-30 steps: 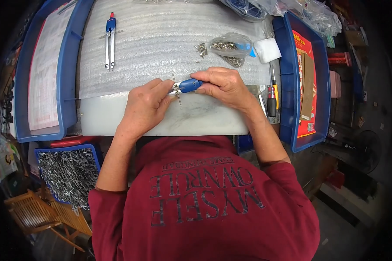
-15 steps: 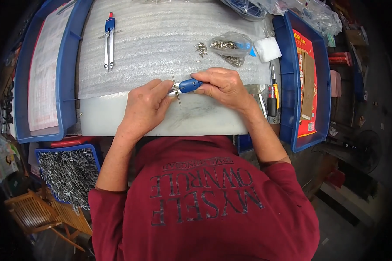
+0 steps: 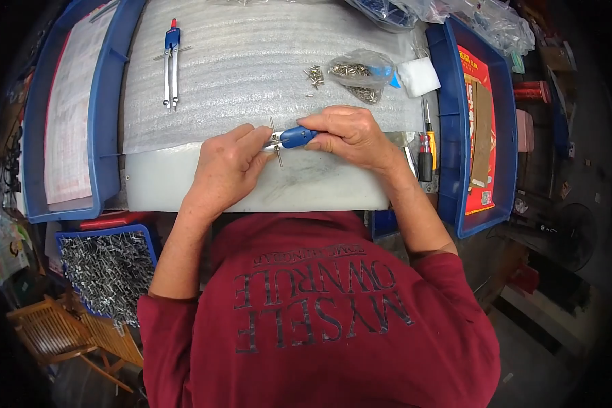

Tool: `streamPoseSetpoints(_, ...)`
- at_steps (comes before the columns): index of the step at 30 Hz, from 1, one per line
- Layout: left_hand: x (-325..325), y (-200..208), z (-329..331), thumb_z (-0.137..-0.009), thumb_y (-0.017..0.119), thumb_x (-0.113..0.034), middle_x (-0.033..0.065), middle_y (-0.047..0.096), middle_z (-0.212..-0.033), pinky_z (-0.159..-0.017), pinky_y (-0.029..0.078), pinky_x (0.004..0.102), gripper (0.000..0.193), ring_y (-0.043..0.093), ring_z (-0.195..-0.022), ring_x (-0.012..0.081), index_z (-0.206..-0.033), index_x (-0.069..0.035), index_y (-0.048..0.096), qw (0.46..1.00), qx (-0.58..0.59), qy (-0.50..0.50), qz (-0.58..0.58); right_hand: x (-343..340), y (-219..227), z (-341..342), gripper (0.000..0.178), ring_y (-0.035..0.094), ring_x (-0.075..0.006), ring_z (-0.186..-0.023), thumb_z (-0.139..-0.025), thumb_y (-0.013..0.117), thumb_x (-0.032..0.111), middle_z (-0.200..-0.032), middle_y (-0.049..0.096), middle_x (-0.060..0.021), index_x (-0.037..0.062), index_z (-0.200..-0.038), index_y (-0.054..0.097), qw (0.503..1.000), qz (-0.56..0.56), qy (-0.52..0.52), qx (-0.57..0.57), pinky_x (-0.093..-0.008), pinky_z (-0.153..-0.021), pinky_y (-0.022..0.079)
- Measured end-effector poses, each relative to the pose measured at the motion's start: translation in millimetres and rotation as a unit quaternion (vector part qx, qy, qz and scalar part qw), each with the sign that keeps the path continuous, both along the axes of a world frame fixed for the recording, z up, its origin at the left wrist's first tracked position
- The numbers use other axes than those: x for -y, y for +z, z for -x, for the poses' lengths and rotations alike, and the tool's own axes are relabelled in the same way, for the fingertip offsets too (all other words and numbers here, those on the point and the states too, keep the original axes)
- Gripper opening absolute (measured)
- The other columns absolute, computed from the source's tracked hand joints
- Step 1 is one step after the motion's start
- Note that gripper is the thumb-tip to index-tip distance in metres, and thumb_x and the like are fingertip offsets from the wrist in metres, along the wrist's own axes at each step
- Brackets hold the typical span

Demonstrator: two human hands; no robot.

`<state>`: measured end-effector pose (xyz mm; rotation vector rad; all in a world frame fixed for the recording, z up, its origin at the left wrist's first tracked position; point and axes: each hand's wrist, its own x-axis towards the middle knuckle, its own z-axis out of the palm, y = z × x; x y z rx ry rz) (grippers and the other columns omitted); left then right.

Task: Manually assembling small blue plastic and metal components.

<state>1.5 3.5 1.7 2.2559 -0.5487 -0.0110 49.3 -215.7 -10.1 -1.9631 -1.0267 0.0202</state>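
Note:
Between my hands lies a drawing compass (image 3: 294, 138) with a blue head, held sideways above the near edge of the white work board (image 3: 251, 180). My left hand (image 3: 232, 162) is closed round its metal legs, which the fingers mostly hide. The blue head's right end is pinched between thumb and fingers of my right hand (image 3: 347, 139). A thin metal rod crosses the compass just left of the head. Another compass (image 3: 171, 64), with a blue head and red tip, rests on the foam sheet (image 3: 238, 75) at the far left, legs toward me.
Small metal screws (image 3: 314, 76) lie loose beside a plastic bag of screws (image 3: 357, 73). Screwdrivers (image 3: 426, 153) lie at the right, near a white foam block (image 3: 418, 76). Blue trays (image 3: 105, 115) flank the board. A blue crate (image 3: 151, 248) of metal parts stands lower left.
The compass and my hands have barely moved; the compass has shifted very slightly to the right. Both hands keep their hold, and the things on the table stay where they were.

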Motion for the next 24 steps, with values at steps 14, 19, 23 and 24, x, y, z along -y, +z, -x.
streamPoseSetpoints(14, 3, -2, 1, -0.068, 0.060, 0.000, 0.0133, 0.051, -0.071, -0.053, 0.040, 0.0360, 0.026, 0.053, -0.062, 0.0309, -0.094, -0.002, 0.056, 1.000, 0.017, 0.017, -0.005, -3, 0, 7, 0.030, 0.058, -0.0205, -0.064, -0.068, 0.069, 0.013, -0.073, 0.061, -0.0091, 0.0004, -0.095, 0.062, 0.998, 0.011, -0.057, 0.009, -0.0285, -0.057, 0.045)
streamPoseSetpoints(19, 3, -3, 1, -0.068, 0.061, -0.001, 0.0131, 0.051, -0.071, -0.053, 0.040, 0.0365, 0.027, 0.053, -0.062, 0.0309, -0.094, -0.003, 0.055, 0.999, 0.024, 0.023, -0.012, 10, 18, 2, 0.025, 0.058, -0.0191, -0.068, -0.071, 0.066, 0.007, -0.077, 0.061, -0.0093, 0.0006, -0.095, 0.062, 0.992, 0.052, -0.034, -0.106, -0.0274, -0.060, 0.045)
streamPoseSetpoints(23, 4, -1, 0, -0.069, 0.062, -0.005, 0.0113, 0.051, -0.069, -0.053, 0.041, 0.0371, 0.024, 0.053, -0.062, 0.0302, -0.091, -0.005, 0.055, 0.999, 0.031, 0.019, -0.026, 19, 10, -14, 0.017, 0.056, -0.0183, -0.067, -0.073, 0.063, 0.005, -0.076, 0.059, -0.0085, 0.0001, -0.089, 0.061, 0.990, 0.041, -0.132, -0.031, -0.0269, -0.061, 0.044)
streamPoseSetpoints(24, 4, 0, 0, -0.069, 0.063, -0.007, 0.0097, 0.051, -0.069, -0.053, 0.042, 0.0378, 0.022, 0.054, -0.062, 0.0297, -0.089, -0.007, 0.054, 0.999, 0.035, 0.022, -0.027, 18, 9, -16, 0.014, 0.056, -0.0187, -0.066, -0.073, 0.062, 0.006, -0.074, 0.059, -0.0082, 0.0000, -0.087, 0.061, 0.987, 0.065, -0.147, -0.014, -0.0272, -0.061, 0.044)
